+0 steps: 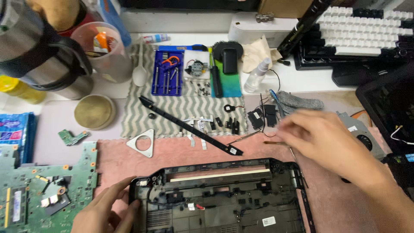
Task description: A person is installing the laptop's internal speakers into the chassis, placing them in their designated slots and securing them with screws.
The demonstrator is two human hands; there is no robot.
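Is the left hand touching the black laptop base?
Touching. The head view shows the left hand with its fingers resting against the rounded left corner of the black laptop base, with no gap between them.
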